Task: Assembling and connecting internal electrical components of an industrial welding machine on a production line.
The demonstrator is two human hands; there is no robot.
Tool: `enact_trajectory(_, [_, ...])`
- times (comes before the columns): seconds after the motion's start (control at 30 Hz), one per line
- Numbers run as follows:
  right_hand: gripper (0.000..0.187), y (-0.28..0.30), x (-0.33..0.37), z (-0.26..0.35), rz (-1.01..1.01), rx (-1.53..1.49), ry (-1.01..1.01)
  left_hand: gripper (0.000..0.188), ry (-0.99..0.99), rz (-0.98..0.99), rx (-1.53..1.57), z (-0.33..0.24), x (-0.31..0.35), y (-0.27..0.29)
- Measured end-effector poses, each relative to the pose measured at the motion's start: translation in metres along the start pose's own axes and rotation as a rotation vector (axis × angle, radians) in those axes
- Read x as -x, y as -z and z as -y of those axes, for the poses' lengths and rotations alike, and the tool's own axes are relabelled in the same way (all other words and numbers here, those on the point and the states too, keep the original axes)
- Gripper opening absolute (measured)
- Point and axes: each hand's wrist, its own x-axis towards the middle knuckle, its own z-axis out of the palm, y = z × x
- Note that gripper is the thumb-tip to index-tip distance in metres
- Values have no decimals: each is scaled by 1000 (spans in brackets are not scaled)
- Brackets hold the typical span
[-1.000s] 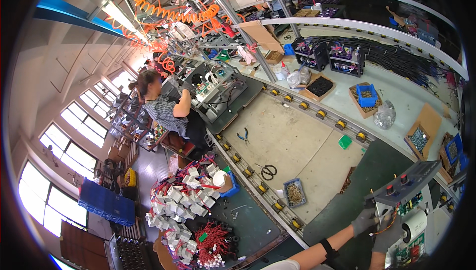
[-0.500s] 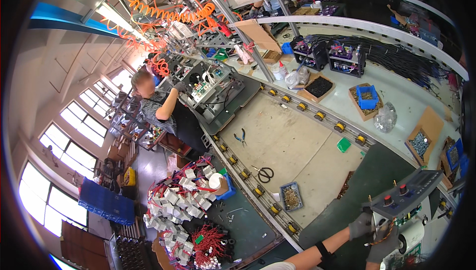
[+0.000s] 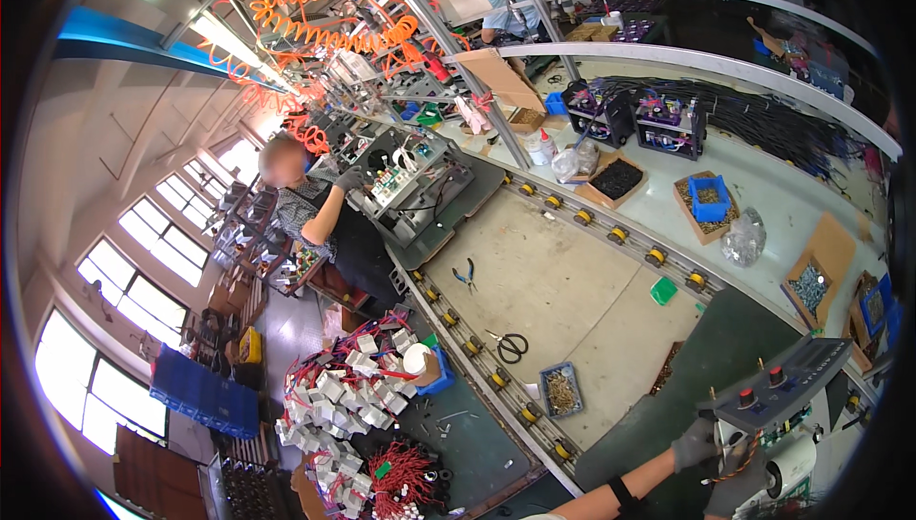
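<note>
At the lower right is a grey control panel (image 3: 787, 388) with red knobs, tilted on an opened machine. My left hand (image 3: 695, 446), in a grey glove and with a black band on the wrist, closes on the panel's left edge; its fingertips are partly hidden. Below it, my right hand (image 3: 737, 494), also gloved, is bent in under the panel, its fingers closed close to a twisted orange-brown wire pair (image 3: 742, 463). What those fingers hold is hidden. Beside them a white cylindrical part (image 3: 795, 466) and a green circuit board (image 3: 797, 499) show inside the machine.
Roller rails (image 3: 497, 379) flank the bench. Between them lie pliers (image 3: 465, 276), black-handled scissors (image 3: 512, 347) and a tray of screws (image 3: 561, 390). White connectors with wires (image 3: 343, 391) pile up left. Fastener boxes (image 3: 808, 283) line the right shelf. A co-worker (image 3: 329, 219) stands beyond.
My view has shifted slightly, and the control panel appears a little lower and tilted differently. Both my hands stay at it. The co-worker's head and arm have moved a little.
</note>
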Motion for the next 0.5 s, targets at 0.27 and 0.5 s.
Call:
enact_trajectory(0.27, [21,-17,19,-17,33,-176,-88,36,-38,-124,305,-5,1,-13])
enact_trajectory(0.5, [23,-11,19,-18,102,110,14,42,41,-66,145,-9,-3,-2])
